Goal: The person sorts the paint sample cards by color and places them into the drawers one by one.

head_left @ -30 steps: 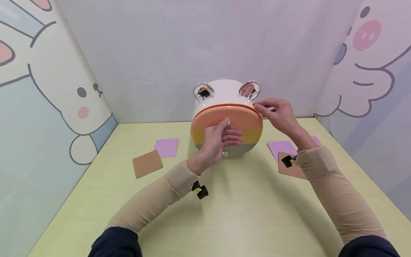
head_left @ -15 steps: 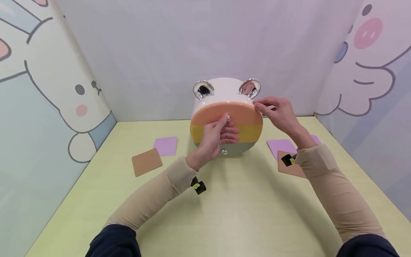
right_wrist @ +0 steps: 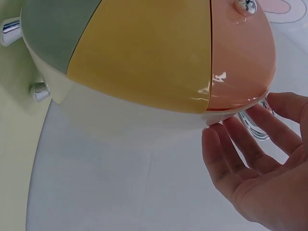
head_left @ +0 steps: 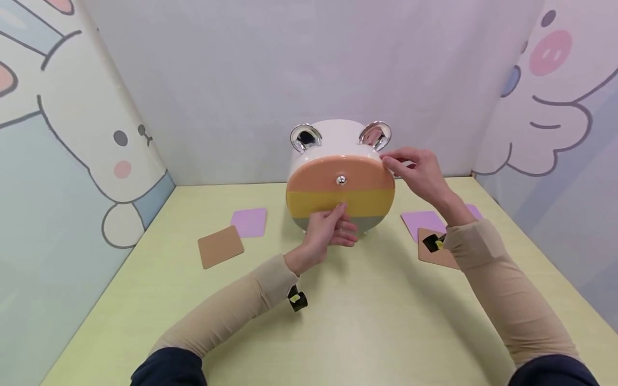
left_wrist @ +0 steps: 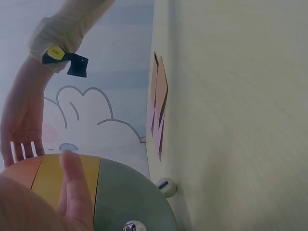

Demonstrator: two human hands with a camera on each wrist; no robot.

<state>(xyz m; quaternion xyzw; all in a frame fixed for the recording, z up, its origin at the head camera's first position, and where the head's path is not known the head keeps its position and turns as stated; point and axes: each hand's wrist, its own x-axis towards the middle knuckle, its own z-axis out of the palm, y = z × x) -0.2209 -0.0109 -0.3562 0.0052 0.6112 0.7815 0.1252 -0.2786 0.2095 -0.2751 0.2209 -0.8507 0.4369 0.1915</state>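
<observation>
A white rounded drawer box (head_left: 340, 134) with silver ears and knobs stands at the back of the table. Its front has an orange drawer (head_left: 314, 174), a yellow drawer (head_left: 309, 201) and a green drawer (head_left: 372, 222), all lying flush. My left hand (head_left: 323, 233) is before the yellow and green drawers, thumb raised against the yellow front and fingers loosely extended. The yellow drawer's knob is hidden behind this hand. At the box's upper right side, my right hand (head_left: 420, 171) rests its fingertips beside the orange drawer, below the ear, as the right wrist view (right_wrist: 260, 159) shows.
On the left of the table (head_left: 357, 332) lie a purple square card (head_left: 249, 222) and a brown card (head_left: 221, 247). Another purple card (head_left: 422, 221) and brown card (head_left: 434, 254) lie under the right forearm. Printed walls enclose the table.
The orange drawer, slightly out a second ago, has gone in flush. My left thumb has left its knob, and the hand has moved down to the yellow drawer. My right hand stays put.
</observation>
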